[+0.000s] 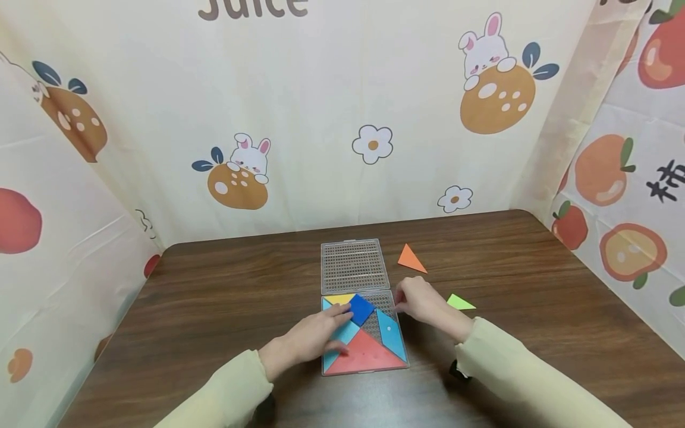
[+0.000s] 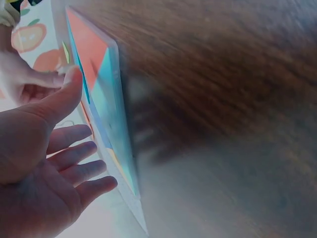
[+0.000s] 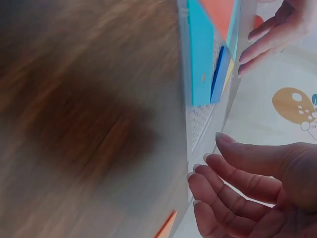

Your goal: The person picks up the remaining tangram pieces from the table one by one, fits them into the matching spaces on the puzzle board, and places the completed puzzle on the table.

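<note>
A clear plastic tangram case (image 1: 372, 328) lies unfolded on the table, its gridded lid (image 1: 354, 267) pointing away. In its near half are a large red triangle (image 1: 369, 353), a large light-blue triangle (image 1: 345, 334), a blue square (image 1: 362, 309), a blue parallelogram (image 1: 392, 337) and a yellow triangle (image 1: 337, 298). My left hand (image 1: 310, 337) spreads over the left side of these pieces, fingers extended; whether it touches them cannot be told. At the case's right edge is my right hand (image 1: 420, 300), its fingers loosely bent around nothing, as the right wrist view shows.
An orange triangle (image 1: 411, 259) lies on the table right of the lid. A green triangle (image 1: 459, 302) lies beyond the right forearm, partly covered by it. Printed cloth (image 1: 332, 119) hangs behind the wooden table (image 1: 246, 285) and along both sides.
</note>
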`<state>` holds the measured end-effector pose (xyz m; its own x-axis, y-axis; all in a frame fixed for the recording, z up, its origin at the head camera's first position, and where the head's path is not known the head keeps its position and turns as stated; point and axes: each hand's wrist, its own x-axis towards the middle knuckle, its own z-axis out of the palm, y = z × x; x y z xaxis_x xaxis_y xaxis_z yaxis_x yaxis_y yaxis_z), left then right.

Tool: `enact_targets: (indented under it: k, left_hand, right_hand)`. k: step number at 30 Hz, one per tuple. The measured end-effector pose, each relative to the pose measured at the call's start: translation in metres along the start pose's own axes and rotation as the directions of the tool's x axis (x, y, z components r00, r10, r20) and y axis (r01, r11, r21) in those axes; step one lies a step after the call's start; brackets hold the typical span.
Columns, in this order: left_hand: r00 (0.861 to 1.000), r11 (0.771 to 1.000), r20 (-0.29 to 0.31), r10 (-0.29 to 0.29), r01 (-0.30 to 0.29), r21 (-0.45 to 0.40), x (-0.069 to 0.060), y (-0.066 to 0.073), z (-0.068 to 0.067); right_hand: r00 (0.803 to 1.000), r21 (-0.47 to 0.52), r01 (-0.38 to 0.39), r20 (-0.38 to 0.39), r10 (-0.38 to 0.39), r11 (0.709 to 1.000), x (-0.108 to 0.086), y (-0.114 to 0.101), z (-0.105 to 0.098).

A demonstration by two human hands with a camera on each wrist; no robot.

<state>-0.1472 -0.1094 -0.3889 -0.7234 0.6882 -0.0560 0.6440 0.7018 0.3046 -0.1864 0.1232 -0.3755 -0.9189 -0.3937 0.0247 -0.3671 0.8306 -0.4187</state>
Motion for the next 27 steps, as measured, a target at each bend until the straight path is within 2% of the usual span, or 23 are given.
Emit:
enact_targets:
  k: [4, 9, 19, 27]
  left_hand:
    - [1.0, 1.0, 0.001, -0.008, 0.008, -0.016, 0.002, -0.003, 0.002]
    - [1.0, 0.999, 0.021, 0.0, 0.001, -0.036, 0.003, -0.004, 0.004]
    - [0.998, 0.999, 0.054, -0.02, 0.023, -0.045, 0.002, -0.006, 0.006]
    - [0.998, 0.999, 0.057, 0.001, 0.002, -0.051, 0.002, -0.006, 0.006]
  right_hand:
    - [1.0, -0.025, 0.0, -0.007, 0.0, 1.0, -0.008, 0.011, -0.006]
    - [0.999, -0.042, -0.038, -0.015, 0.037, 0.998, -0.02, 0.025, -0.018]
    - [0.996, -0.013, -0.081, -0.039, 0.08, 0.997, -0.041, 0.056, -0.035]
    - [0.986, -0.013, -0.159, -0.056, 0.158, 0.987, -0.051, 0.075, -0.04]
